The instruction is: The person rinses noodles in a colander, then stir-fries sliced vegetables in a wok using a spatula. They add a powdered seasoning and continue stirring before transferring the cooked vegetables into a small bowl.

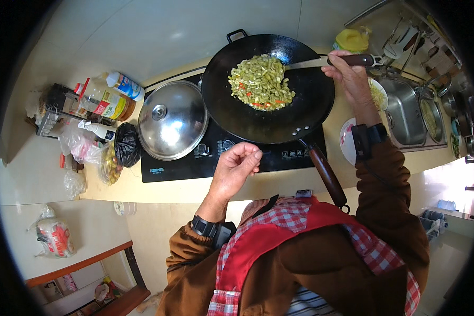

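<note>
My right hand (349,77) grips the dark handle of a metal wok spatula (308,64), its blade end against the food at the wok's upper right. A black wok (241,122) sits on the induction cooktop (173,170). Green shelled beans (262,81) with bits of red pepper are heaped in its middle. My left hand (239,168) hovers before the wok's near rim, fingers curled and thumb against the forefinger, with nothing visible in it. The wok's wooden handle (327,172) points toward my body, held by neither hand.
A domed steel lid (173,120) lies left of the wok. Further left stand an oil bottle (106,102), a white spray bottle (97,129) and a black plastic bag (127,145). At right are a plate (347,140), a dish of shredded food (378,94) and a steel sink (405,114).
</note>
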Available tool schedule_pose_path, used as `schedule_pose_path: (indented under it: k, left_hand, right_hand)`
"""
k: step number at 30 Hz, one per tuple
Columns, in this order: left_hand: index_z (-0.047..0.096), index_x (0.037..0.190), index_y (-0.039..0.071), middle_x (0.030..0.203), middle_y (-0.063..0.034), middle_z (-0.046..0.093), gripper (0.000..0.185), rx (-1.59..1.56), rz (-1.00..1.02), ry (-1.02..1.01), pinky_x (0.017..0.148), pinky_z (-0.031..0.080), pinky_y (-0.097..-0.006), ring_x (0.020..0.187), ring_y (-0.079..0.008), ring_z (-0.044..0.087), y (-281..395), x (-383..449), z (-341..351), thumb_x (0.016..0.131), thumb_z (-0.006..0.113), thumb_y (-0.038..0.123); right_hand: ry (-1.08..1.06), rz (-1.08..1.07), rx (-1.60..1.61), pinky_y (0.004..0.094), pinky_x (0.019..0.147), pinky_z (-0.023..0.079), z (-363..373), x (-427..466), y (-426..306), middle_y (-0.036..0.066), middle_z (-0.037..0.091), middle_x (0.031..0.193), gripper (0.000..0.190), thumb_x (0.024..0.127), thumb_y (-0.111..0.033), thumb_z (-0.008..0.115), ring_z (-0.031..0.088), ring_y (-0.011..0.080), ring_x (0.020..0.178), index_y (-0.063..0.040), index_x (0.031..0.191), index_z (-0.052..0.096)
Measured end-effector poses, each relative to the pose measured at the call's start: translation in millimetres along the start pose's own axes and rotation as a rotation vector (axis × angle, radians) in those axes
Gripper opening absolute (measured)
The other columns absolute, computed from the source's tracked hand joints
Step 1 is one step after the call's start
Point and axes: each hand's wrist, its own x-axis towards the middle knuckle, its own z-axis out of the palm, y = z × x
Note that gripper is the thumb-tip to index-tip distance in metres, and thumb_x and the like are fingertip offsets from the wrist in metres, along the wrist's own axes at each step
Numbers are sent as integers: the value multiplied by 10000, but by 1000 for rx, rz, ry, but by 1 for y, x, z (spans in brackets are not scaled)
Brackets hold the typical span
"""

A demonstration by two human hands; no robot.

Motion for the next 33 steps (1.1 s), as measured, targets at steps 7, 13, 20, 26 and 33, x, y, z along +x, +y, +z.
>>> schedule_pose_path:
  k: [7,13,20,26,33]
  left_hand:
    - [663,1001,57,776,45,613,158,-16,8,-17,617,470,-194,682,-34,566,-1,6,10,985,689,212]
    - [663,998,55,777,43,615,163,-4,14,-32,618,474,-200,683,-37,569,-2,7,13,985,688,216]
    - [661,983,56,769,16,631,137,-19,-4,16,627,488,-222,673,-64,581,-6,-2,7,984,682,192]
    - [660,981,53,769,14,629,133,-31,-6,45,623,486,-222,669,-65,579,-9,-6,-1,985,681,184]
    - [659,984,47,761,21,618,141,-35,6,43,618,479,-216,666,-56,570,-9,-6,-2,988,679,187]
  right_hand:
    - [-553,-583,-580,280,770,528,30,-45,-80,70,690,962,107,878,-57,719,670,160,884,-39,978,686]
    - [-206,-408,-746,258,711,513,27,-34,-89,14,682,849,93,898,-99,704,643,108,794,-34,963,687]
    - [8,-180,-420,240,673,580,-2,35,-54,74,700,944,189,939,-129,682,713,146,758,2,1076,683]
    - [-3,138,-86,270,692,607,3,68,2,111,695,993,273,926,-160,715,733,212,801,5,1132,644]
    - [-457,42,-77,276,775,590,28,47,-12,102,665,1087,152,976,-102,630,710,180,903,-21,1104,625]
